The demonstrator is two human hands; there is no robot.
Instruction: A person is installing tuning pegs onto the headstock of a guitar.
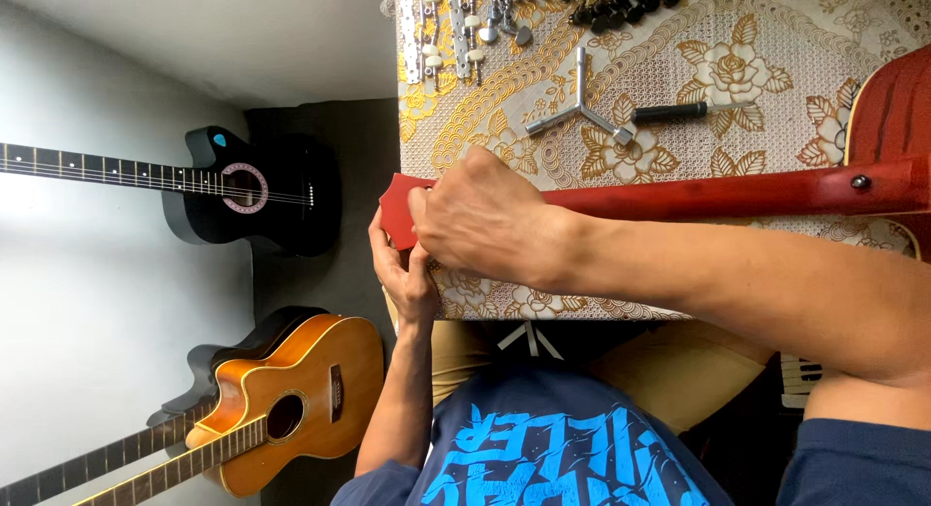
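The headstock [396,213] of the red guitar [737,191] is largely hidden beneath the right hand [485,220]; only its glossy red end is seen at 9 o'clock of that hand. The guitar body is cut off at the picture's 3 o'clock edge. Whether anything small is pinched between the fingers cannot be made out.

The red neck is smooth, lacquered and straight, laid across a table [776,50] covered in a cream cloth patterned with gold flowers. At 12 o'clock of the hands a bright three-armed metal wrench [579,109] is noted, with a black-handled tool [669,110] just beside it. Rows of metal tuning pegs [456,26] lie at the table's far corner.

The right hand is curled over the headstock from above, knuckles raised, fingers closed on it. The left hand [402,268] is held under the headstock at 6 o'clock, fingers wrapped up around its edge.

A black acoustic guitar [247,188] and an orange acoustic guitar [291,399] are recorded against the wall at 9 o'clock.
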